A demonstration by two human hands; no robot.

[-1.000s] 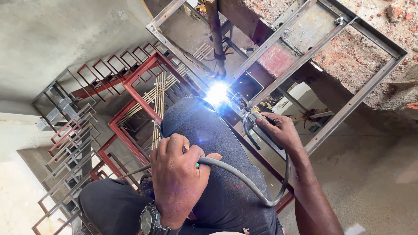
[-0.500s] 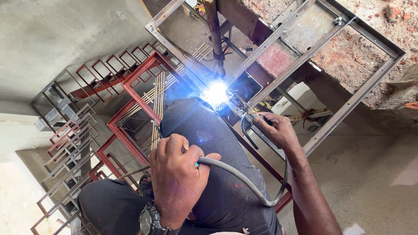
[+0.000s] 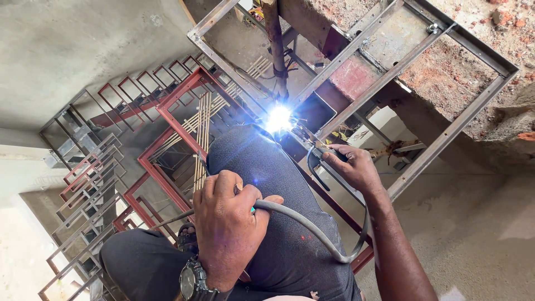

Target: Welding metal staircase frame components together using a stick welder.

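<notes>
The work area is bounded on the upper right by a grey steel frame (image 3: 356, 50) laid over a rough brick and concrete ledge (image 3: 446, 72). On the left, a run of red and grey painted metal frames (image 3: 139, 161) is stacked close together, and open gaps are seen only between their bars. Bare concrete floor (image 3: 479, 223) lies open to the lower right of the right forearm. The middle of the view is filled by the person's raised knee in dark trousers (image 3: 267, 184).

The electrode holder (image 3: 323, 150) is gripped in the right hand (image 3: 356, 170), with the fingers closed around its handle. The holder projects from the upper left of that hand, and its long axis runs from lower right to upper left, pointing at the bright welding arc (image 3: 278, 118). The arc sits just beyond the knee, at a joint of the grey steel frame.

A grey welding cable (image 3: 301, 220) is held in the left hand (image 3: 228, 228), which is closed around it on top of the knee. From this grip the cable sags to the right in a loop and rises beside the right forearm toward the holder. A wristwatch (image 3: 192, 281) is worn on the left wrist.
</notes>
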